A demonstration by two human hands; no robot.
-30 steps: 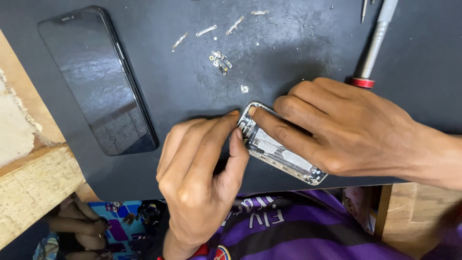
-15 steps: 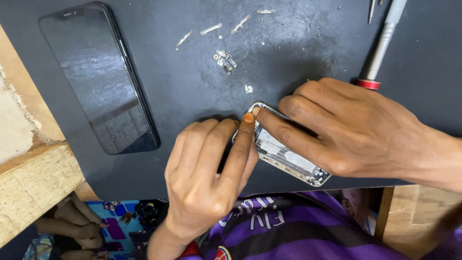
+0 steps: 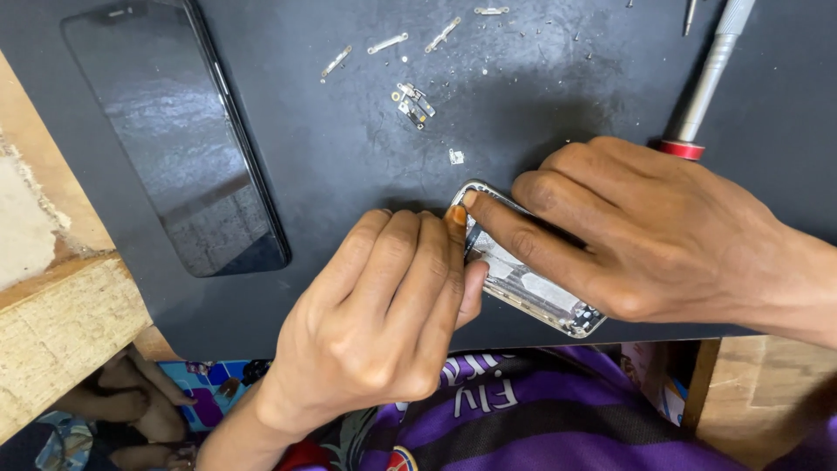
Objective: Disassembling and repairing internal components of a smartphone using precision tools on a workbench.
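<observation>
— Near the mat's (image 3: 349,174) front edge: left hand (image 3: 384,323) and right hand (image 3: 654,235), fingers closed on an opened phone body (image 3: 532,292).

— Handling?

— Likely light, stiff, fragile inside; best gripped by its metal rim.

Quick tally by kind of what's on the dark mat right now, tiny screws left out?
Phone frame, held by left hand and right hand: 1
Detached phone screen: 1
Screwdriver: 1
Thin metal strips: 4
Small bracket cluster: 1
Tiny plate: 1
Total: 9
</observation>
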